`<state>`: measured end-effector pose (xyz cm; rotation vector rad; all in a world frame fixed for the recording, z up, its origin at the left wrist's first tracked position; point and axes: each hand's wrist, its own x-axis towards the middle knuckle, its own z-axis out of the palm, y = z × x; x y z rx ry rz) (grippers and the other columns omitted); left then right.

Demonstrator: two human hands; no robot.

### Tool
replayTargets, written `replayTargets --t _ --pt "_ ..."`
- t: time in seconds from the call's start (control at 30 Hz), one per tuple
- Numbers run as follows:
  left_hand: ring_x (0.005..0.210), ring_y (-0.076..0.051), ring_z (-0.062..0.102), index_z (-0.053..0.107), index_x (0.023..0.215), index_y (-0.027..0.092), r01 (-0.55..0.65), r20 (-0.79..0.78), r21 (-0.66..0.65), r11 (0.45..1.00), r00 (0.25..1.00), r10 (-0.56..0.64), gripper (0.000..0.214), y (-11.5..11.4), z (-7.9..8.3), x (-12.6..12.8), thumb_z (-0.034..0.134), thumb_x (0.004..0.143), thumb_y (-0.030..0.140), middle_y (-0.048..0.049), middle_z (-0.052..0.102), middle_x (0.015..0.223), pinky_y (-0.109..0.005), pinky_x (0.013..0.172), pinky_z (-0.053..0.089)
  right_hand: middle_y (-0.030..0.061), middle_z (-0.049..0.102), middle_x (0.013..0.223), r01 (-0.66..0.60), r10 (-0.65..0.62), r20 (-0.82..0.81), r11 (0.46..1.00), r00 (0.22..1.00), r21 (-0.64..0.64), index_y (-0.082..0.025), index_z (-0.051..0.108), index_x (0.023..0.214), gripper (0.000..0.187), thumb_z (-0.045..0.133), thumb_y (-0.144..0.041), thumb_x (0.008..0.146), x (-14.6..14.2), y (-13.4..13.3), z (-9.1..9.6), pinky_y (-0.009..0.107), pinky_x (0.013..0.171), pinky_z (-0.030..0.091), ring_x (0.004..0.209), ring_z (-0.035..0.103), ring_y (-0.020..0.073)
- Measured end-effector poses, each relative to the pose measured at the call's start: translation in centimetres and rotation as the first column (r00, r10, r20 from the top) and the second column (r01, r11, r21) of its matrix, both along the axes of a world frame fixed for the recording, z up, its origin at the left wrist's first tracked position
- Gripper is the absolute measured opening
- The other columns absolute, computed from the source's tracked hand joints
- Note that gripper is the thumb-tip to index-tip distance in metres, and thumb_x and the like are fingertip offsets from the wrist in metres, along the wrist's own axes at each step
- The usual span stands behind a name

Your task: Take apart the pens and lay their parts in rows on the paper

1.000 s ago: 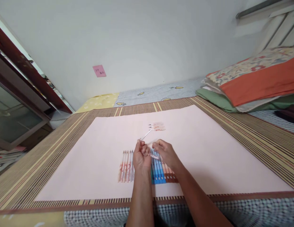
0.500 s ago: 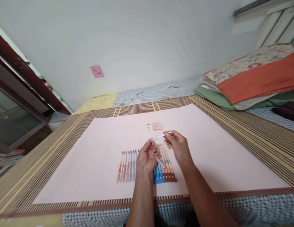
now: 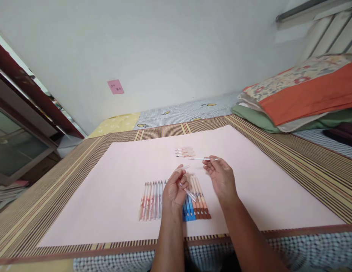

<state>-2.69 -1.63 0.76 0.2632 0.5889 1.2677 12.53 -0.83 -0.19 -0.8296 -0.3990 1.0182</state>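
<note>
My right hand point(image 3: 220, 175) pinches a thin white pen refill point(image 3: 199, 159) with a dark tip pointing left. Held above the paper, the refill is apart from my left hand point(image 3: 175, 188). That hand's thumb and forefinger close on a small clear pen part point(image 3: 186, 167), while its lower fingers curl round a clear pen barrel point(image 3: 190, 194). Beneath the hands, a row of pens lies side by side: patterned pale pens point(image 3: 149, 202) at the left, blue ones point(image 3: 189, 211) and brown-ended peach ones point(image 3: 202, 204) at the right. My left hand hides the row's middle.
Beyond the hands, three small dark-tipped pieces point(image 3: 185, 152) lie on the large pale sheet point(image 3: 113, 189). A striped mat point(image 3: 65, 181) lies underneath. Folded bedding point(image 3: 303, 98) is stacked at the right, and a pink note point(image 3: 115, 87) sticks to the wall.
My right hand has moved right with the refill, which has come away from my left hand and now shows its dark tip. The left hand stays nearly in place.
</note>
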Motion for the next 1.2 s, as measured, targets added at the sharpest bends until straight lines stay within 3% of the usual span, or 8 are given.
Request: replayTargets --t 0.3,0.43,0.57,0.63,0.77,0.97,1.07,1.2 --pt "0.051 -0.004 0.043 0.076 0.086 0.008 0.026 -0.149 0.057 0.998 0.989 -0.018 0.025 -0.3 -0.2 1.2 0.087 0.066 0.018 -0.0067 0.067 0.075 -0.012 0.038 0.025 0.003 0.073 0.069 -0.19 0.216 0.206 0.972 0.955 -0.138 -0.018 0.071 0.075 0.041 0.094 -0.045 0.053 -1.6 0.1 -0.9 0.027 0.064 0.054 0.068 0.07 0.0166" --pt "0.05 -0.003 0.042 0.077 0.085 0.007 -0.089 -0.132 0.052 0.995 0.987 0.095 0.024 -0.2 -0.2 1.4 0.086 0.064 0.014 -0.0051 0.067 0.071 -0.012 0.04 0.027 0.0026 0.072 0.065 -0.307 0.358 0.308 0.93 0.882 -0.2 -0.018 0.071 0.072 0.037 0.091 -0.044 0.055 -1.8 0.0 -1.1 0.026 0.063 0.051 0.068 0.069 0.0165" --pt "0.051 -0.004 0.046 0.077 0.081 0.006 -0.226 -0.17 -0.004 0.974 0.96 0.222 0.02 0.2 -0.4 1.4 0.082 0.062 0.008 -0.007 0.068 0.07 -0.011 0.041 0.028 0.0052 0.077 0.086 -0.296 0.328 0.441 0.944 0.835 -0.143 -0.02 0.075 0.091 0.031 0.08 -0.043 0.07 -1.7 -0.2 -0.6 0.032 0.076 0.054 0.082 0.071 0.0201" --pt "0.051 -0.004 0.046 0.077 0.079 0.005 -0.246 -0.193 -0.007 0.969 0.951 0.24 0.017 0.3 -0.5 1.5 0.082 0.062 0.008 -0.0077 0.068 0.069 -0.011 0.041 0.028 0.0063 0.077 0.099 -0.267 0.257 0.594 0.961 0.762 -0.073 -0.022 0.076 0.101 0.029 0.073 -0.039 0.077 -1.6 -0.3 -0.2 0.034 0.083 0.054 0.091 0.071 0.0215" --pt "0.05 -0.004 0.046 0.075 0.073 0.006 -0.222 -0.197 0.019 0.975 0.955 0.222 0.015 0.4 -0.6 1.7 0.084 0.063 0.011 -0.0052 0.064 0.064 -0.012 0.041 0.028 0.0058 0.075 0.102 -0.313 0.168 0.867 0.95 0.47 -0.014 -0.023 0.077 0.098 0.02 0.064 -0.031 0.085 -1.0 -0.7 0.7 0.033 0.082 0.052 0.094 0.069 0.0209" --pt "0.049 -0.003 0.044 0.075 0.077 0.004 -0.143 -0.155 -0.019 0.99 0.978 0.139 0.019 0.5 -0.8 1.8 0.086 0.066 0.014 -0.0053 0.063 0.066 -0.012 0.04 0.027 0.0027 0.076 0.086 -0.39 0.324 0.926 0.892 0.196 -0.229 -0.022 0.073 0.087 0.015 0.059 -0.026 0.085 1.2 0.7 2.3 0.031 0.075 0.048 0.082 0.068 0.0203" --pt "0.049 -0.004 0.045 0.075 0.079 0.004 -0.234 -0.175 -0.089 0.968 0.96 0.216 0.009 0.8 -0.8 1.6 0.079 0.075 0.011 -0.0077 0.065 0.069 -0.012 0.04 0.029 0.0019 0.074 0.082 -0.303 0.288 0.946 0.924 0.148 -0.234 -0.022 0.07 0.085 0.012 0.059 -0.027 0.084 2.3 3.1 1.5 0.031 0.072 0.045 0.079 0.066 0.0203" --pt "0.048 -0.004 0.046 0.074 0.084 0.003 -0.315 -0.185 -0.142 0.938 0.94 0.288 0.013 1.0 -0.6 1.0 0.062 0.08 -0.001 -0.009 0.064 0.07 -0.012 0.04 0.029 0.0025 0.07 0.086 -0.144 0.166 0.977 0.979 0.136 -0.147 -0.022 0.065 0.084 0.01 0.055 -0.021 0.081 2.3 6.8 -2.0 0.031 0.075 0.045 0.083 0.063 0.0197"
